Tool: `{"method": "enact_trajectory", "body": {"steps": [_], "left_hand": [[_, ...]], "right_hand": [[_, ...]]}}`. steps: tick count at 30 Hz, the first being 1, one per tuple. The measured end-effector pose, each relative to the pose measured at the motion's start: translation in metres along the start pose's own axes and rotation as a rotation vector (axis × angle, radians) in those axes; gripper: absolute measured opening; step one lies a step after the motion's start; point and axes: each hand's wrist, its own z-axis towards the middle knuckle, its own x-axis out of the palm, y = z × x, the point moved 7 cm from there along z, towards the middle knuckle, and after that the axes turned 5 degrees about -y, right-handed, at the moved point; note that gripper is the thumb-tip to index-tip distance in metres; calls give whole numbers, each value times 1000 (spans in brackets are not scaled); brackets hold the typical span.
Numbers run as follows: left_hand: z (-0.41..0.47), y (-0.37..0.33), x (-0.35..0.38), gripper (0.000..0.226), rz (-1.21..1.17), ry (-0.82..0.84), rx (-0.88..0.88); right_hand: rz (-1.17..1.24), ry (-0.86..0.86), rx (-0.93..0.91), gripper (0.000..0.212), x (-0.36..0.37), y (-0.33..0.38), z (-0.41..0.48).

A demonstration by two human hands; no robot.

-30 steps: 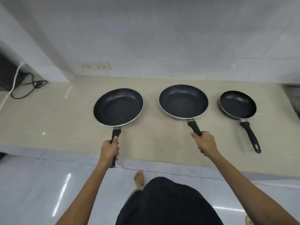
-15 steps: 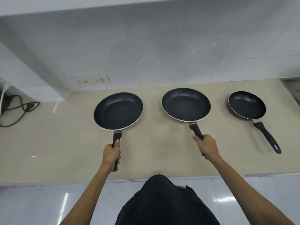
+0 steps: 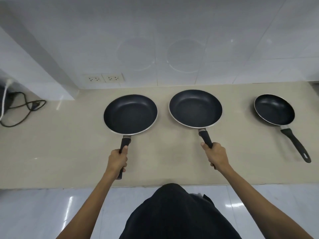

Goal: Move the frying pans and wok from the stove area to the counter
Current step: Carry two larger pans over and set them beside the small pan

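Observation:
Three black non-stick pans with black handles are over the beige counter. My left hand grips the handle of the left frying pan. My right hand grips the handle of the middle frying pan. Whether these two pans rest on the counter or hover just above it, I cannot tell. A smaller pan lies by itself at the right, its handle pointing toward the front right.
A double wall socket sits on the tiled wall behind the pans. At far left lie a black cable and a dark appliance. A white pillar juts onto the counter's back left. The counter's front edge runs below my hands.
The view has tilted up and shifted, showing more wall. Both hands keep their grip on the two pan handles; the pans sit slightly farther from the front edge than before.

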Motion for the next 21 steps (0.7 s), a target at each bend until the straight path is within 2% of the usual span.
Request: {"method": "enact_trajectory", "body": {"steps": [21], "left_hand": [[26,19,-21,50,57,19,-36]], "right_hand": [[-39,85,22,41,79,-14,-27]]}}
